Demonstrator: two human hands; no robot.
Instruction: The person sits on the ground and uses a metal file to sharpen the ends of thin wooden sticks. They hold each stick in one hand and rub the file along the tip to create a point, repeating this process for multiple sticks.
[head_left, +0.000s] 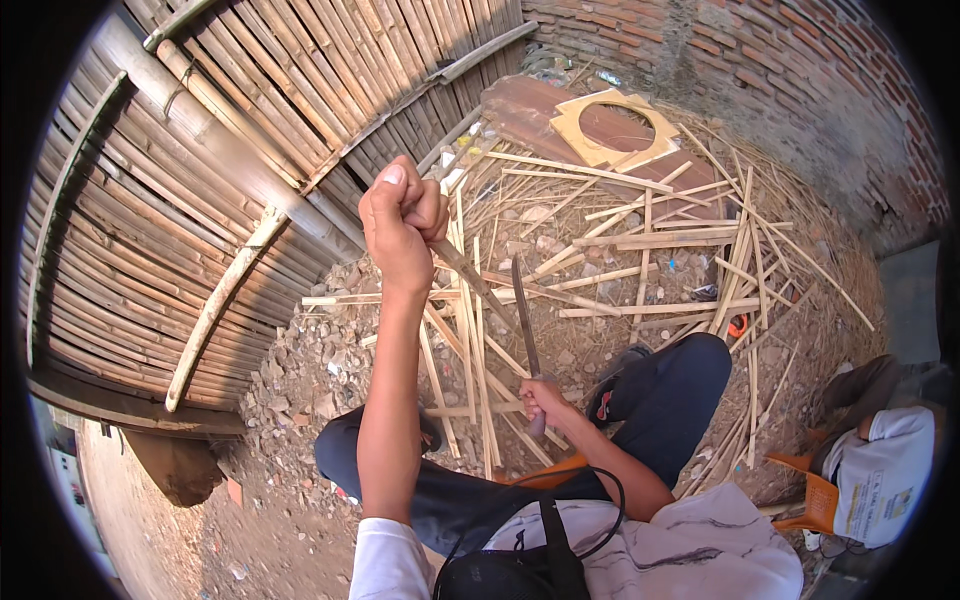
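My left hand (403,218) is raised at the centre left, its fingers closed round one end of a bamboo strip (476,282). From that fist the strip slants down to the right, its lower part passing close to the blade. Lower down, near my knees, my right hand (545,400) grips the handle of a long knife (526,315). The dark, narrow blade points up and away from me. Whether blade and strip touch, I cannot tell. Beyond both hands, several pale split bamboo strips (660,238) lie crisscrossed on the ground.
A bamboo slat wall (230,110) stands at the left, and a brick wall (780,70) at the back right. A board with a round hole (575,140) lies on a brown panel (510,112). Another person (890,460) sits at the right on an orange stool (820,500). Rubble covers the ground.
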